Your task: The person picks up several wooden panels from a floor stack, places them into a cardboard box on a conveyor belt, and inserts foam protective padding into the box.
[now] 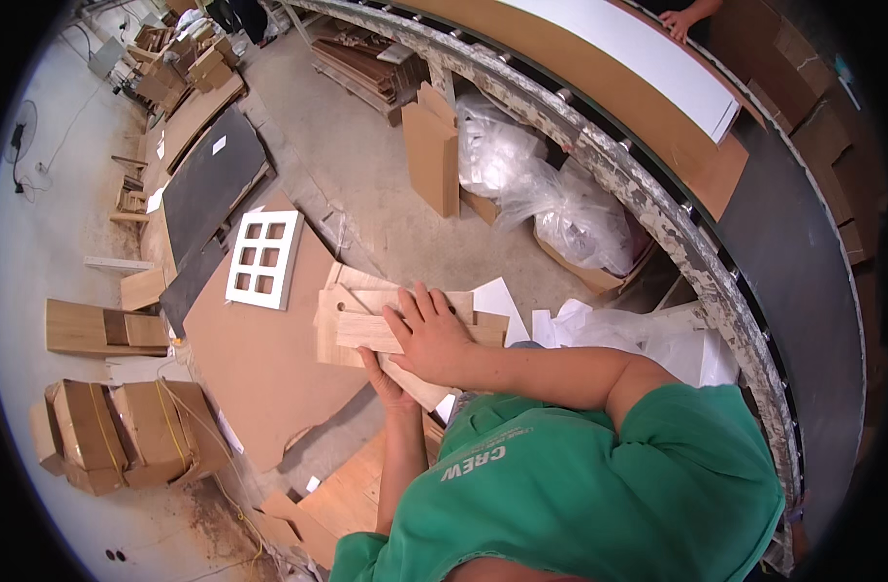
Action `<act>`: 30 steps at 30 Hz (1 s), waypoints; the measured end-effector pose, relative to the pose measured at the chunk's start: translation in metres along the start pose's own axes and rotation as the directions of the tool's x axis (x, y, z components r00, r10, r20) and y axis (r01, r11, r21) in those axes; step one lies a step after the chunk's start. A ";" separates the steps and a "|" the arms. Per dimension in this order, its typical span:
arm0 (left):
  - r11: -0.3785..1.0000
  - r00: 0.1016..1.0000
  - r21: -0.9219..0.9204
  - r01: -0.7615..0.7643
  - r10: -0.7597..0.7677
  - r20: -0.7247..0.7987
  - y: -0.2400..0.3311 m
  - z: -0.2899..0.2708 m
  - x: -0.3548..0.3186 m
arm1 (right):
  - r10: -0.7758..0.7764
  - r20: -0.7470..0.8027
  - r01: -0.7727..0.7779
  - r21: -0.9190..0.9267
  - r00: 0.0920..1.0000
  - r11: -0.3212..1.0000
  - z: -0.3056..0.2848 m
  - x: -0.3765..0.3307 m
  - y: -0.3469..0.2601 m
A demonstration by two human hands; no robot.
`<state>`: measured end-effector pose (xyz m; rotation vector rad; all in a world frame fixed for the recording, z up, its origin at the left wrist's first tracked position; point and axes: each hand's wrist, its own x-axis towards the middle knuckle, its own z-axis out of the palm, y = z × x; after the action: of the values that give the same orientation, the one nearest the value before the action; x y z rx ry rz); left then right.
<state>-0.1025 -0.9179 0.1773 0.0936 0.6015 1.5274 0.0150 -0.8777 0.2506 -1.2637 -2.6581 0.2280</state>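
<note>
In front of me sits a loose stack of pale wooden boards (361, 332), lying at slightly different angles. One board at the far edge of the stack shows a small dark round hole. My right hand (427, 339) rests on top of the stack with its fingers spread. From the near side, my left hand (387, 381) grips the edge of the boards, its fingers partly hidden beneath them. White sheets (498, 308) lie just right of the stack.
A white frame with several square openings (287, 260) lies on a brown board (269, 373) to the left. Cardboard boxes (124, 432) stand by the wall. On the right runs a conveyor (783, 242) carrying panels, with plastic-wrapped bundles (580, 218) below; another person's hand (677, 23) is beyond it.
</note>
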 end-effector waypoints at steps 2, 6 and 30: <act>1.000 1.000 0.018 -0.004 0.004 -0.018 0.007 -0.008 0.026 | 0.025 0.056 -0.021 -0.059 0.998 0.998 -0.007 0.015 -0.005; 0.998 0.998 0.060 0.037 -0.033 -0.060 0.007 0.002 0.077 | 0.119 0.078 -0.126 0.092 0.990 0.988 -0.010 0.054 0.017; 0.974 0.934 0.227 -0.027 0.106 -0.343 0.240 0.028 0.497 | 0.790 0.291 -0.414 0.909 0.540 -0.052 0.217 0.364 0.483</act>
<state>-0.3420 -0.4213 0.1494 0.0063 1.0642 1.5509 0.1006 -0.3050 -0.0275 -1.6238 -0.8720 1.3372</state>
